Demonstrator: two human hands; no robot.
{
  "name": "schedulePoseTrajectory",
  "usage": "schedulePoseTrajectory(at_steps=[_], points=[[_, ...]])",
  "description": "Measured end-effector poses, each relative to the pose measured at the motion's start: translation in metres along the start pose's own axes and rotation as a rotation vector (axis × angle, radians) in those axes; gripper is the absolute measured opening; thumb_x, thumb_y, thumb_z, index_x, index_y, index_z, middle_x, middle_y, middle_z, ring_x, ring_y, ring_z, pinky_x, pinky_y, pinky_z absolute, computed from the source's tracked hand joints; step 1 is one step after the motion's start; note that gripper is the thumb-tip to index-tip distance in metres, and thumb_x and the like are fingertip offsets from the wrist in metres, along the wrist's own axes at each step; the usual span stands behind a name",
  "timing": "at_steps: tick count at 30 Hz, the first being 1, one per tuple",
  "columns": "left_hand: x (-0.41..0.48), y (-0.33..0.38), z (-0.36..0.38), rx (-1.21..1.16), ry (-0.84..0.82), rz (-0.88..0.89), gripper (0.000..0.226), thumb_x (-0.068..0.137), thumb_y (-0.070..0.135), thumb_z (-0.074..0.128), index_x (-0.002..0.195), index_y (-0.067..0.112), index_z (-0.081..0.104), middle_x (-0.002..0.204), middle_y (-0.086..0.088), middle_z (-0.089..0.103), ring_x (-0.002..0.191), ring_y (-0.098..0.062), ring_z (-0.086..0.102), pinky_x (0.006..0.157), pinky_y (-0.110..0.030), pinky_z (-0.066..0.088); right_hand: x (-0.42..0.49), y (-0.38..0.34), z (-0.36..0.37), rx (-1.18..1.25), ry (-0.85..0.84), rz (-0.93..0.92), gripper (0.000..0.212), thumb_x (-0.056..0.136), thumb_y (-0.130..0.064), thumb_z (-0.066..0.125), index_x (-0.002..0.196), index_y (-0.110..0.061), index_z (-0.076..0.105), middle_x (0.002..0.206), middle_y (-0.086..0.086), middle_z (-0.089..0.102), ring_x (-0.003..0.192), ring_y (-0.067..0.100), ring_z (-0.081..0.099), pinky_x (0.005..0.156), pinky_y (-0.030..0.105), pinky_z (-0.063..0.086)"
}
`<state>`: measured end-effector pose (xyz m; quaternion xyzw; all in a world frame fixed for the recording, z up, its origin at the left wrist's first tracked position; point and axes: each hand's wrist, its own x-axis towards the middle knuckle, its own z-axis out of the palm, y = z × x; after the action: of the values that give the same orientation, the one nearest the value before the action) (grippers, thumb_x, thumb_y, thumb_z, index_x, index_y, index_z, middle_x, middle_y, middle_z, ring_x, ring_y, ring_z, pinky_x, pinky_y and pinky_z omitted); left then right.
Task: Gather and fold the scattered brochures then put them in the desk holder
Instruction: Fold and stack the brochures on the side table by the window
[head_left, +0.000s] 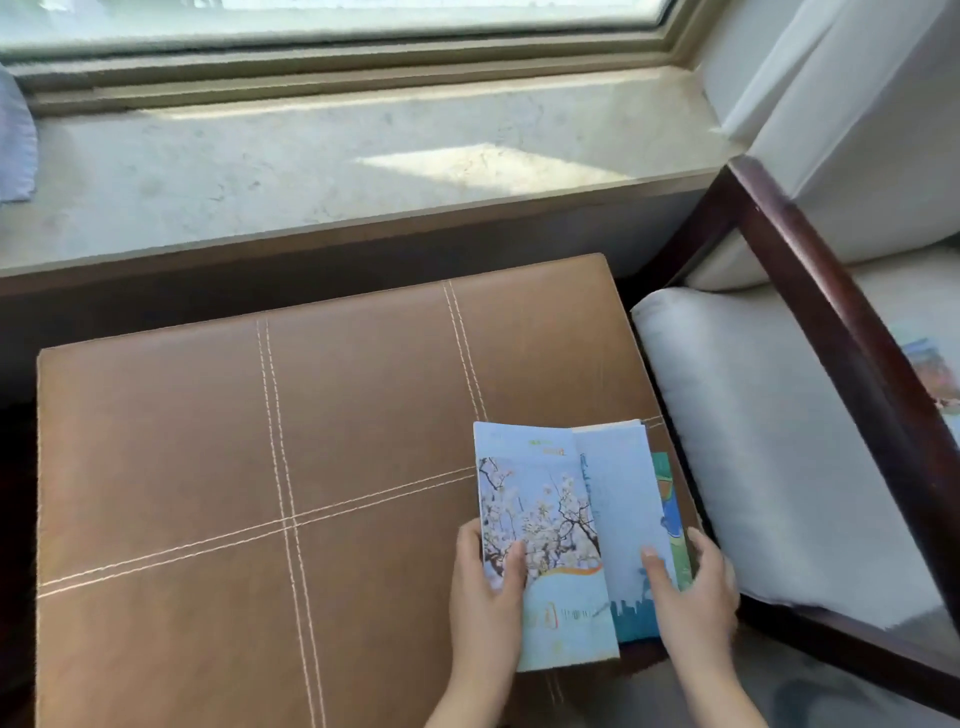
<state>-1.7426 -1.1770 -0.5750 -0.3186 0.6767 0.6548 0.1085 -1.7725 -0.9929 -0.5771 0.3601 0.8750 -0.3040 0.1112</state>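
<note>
A light blue brochure (550, 499) with a picture of white blossoms lies partly folded on the right near corner of a brown leather ottoman (260, 467). My left hand (485, 587) grips its left panel, thumb on the picture. My right hand (691, 592) holds the right panel, thumb pressed on top. Under the right panel the edge of a green and teal brochure (670, 499) shows. Another colourful brochure (932, 379) lies on the armchair seat at the far right, partly hidden by the chair's arm. No desk holder is in view.
A white-cushioned armchair (753, 441) with a dark wooden arm (841, 332) stands right of the ottoman. A stone window sill (311, 171) runs along the back under a window. Pale blue fabric (13, 140) sits at the sill's left end.
</note>
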Motion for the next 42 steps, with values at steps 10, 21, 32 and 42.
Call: schedulePoseTrajectory(at_steps=[10, 21, 32, 42], points=[[-0.008, -0.018, 0.087, 0.134, 0.069, -0.099, 0.059, 0.089, 0.005, 0.057, 0.143, 0.009, 0.033, 0.145, 0.001, 0.02, 0.136, -0.011, 0.025, 0.116, -0.032, 0.025, 0.063, 0.031, -0.012, 0.101, -0.188, 0.075, 0.055, 0.069, -0.049, 0.078, 0.107, -0.018, 0.055, 0.104, 0.002, 0.058, 0.093, 0.018, 0.059, 0.076, 0.033, 0.051], [0.019, -0.013, 0.068, 0.258, -0.014, -0.231, 0.049, 0.084, 0.036, 0.067, 0.125, 0.019, 0.047, 0.126, 0.001, 0.05, 0.113, -0.025, 0.053, 0.099, -0.043, 0.045, 0.039, 0.019, 0.002, 0.235, -0.323, 0.147, 0.063, 0.058, -0.039, 0.088, 0.1, -0.014, 0.049, 0.102, 0.003, 0.059, 0.088, 0.015, 0.063, 0.065, 0.026, 0.049], [0.023, -0.003, 0.008, -0.036, -0.126, -0.105, 0.042, 0.081, 0.028, 0.072, 0.109, 0.029, 0.041, 0.118, 0.002, 0.059, 0.103, -0.003, 0.062, 0.085, -0.025, 0.054, 0.002, -0.006, 0.016, 0.585, -0.669, -0.018, 0.042, 0.079, -0.019, 0.074, 0.118, -0.024, 0.059, 0.111, 0.0, 0.073, 0.1, 0.017, 0.07, 0.077, 0.028, 0.058], [0.03, 0.036, -0.084, -0.052, -0.266, 0.256, 0.039, 0.086, 0.011, 0.067, 0.121, 0.024, 0.058, 0.123, 0.005, 0.064, 0.12, -0.005, 0.056, 0.096, -0.015, 0.045, -0.024, -0.072, 0.026, 0.572, -0.687, -0.353, 0.043, 0.074, 0.011, 0.073, 0.106, -0.014, 0.062, 0.097, -0.012, 0.073, 0.096, -0.002, 0.064, 0.084, 0.011, 0.049]])
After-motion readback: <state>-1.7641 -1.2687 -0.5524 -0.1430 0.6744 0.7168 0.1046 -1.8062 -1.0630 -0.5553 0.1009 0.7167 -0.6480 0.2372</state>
